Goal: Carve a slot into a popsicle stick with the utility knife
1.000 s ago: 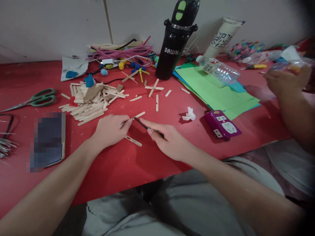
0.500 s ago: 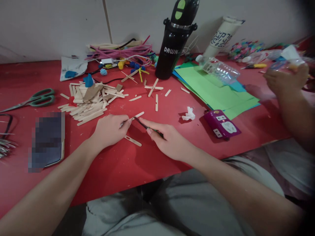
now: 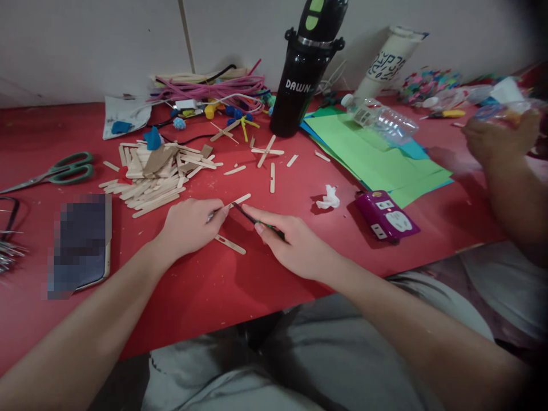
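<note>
My left hand (image 3: 192, 224) is closed, pinching a wooden craft stick (image 3: 243, 199) whose far end points up and right. A small greyish piece shows by its fingers; I cannot make out what it is. In my right hand (image 3: 291, 242) is a slim dark craft knife (image 3: 248, 214) with a bit of green on it, its tip touching the stick close to my left fingertips. Below, a slotted craft stick (image 3: 231, 244) lies on the red table (image 3: 192, 302), partly under my left hand. Another notched stick (image 3: 272, 178) and crossed sticks (image 3: 268, 151) lie beyond.
Left are a stick pile (image 3: 156, 182), green-handled scissors (image 3: 71, 169) and a phone (image 3: 81, 245). A black bottle (image 3: 291, 85) stands at the back. Right are green paper (image 3: 363, 148), a plastic bottle (image 3: 389, 120), a purple power adapter (image 3: 385, 217), crumpled tissue (image 3: 329, 197) and another person's hand (image 3: 499, 137).
Both my hands, the stick and the knife keep nearly the same position. The view has shifted very slightly; the other person's hand has moved a little.
</note>
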The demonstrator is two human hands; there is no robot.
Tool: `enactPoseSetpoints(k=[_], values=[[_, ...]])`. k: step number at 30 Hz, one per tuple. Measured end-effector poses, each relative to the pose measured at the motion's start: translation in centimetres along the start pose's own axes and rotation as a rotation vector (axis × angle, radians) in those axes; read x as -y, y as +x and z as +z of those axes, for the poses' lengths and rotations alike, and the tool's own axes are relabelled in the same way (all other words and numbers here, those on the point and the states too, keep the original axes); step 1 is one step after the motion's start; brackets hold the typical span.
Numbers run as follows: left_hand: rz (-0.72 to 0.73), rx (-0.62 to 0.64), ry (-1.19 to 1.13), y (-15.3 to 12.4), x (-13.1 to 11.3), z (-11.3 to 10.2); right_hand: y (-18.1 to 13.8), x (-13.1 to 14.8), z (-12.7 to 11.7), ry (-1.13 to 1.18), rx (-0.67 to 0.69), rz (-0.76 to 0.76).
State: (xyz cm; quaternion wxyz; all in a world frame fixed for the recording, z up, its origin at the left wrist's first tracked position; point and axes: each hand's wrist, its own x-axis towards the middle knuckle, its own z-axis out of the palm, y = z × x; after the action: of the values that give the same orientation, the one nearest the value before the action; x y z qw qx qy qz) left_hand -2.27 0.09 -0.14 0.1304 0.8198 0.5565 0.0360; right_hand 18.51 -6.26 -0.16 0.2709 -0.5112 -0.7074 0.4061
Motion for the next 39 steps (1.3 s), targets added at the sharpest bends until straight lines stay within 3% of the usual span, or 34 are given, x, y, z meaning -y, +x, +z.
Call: enactPoseSetpoints(k=[15,32,39], values=[[0.002,0.010,-0.004,0.09,-0.12,0.05,0.05,0.06,-0.01,0.031,0.016,-0.026],[-0.003,0.000,0.008,0.11,-0.17,0.14,0.13,0.44,-0.09,-0.002,0.037,0.079],[-0.003,-0.002,0.007,0.05,-0.18,0.08,-0.04,0.20,0.09,0.045,0.005,0.053]])
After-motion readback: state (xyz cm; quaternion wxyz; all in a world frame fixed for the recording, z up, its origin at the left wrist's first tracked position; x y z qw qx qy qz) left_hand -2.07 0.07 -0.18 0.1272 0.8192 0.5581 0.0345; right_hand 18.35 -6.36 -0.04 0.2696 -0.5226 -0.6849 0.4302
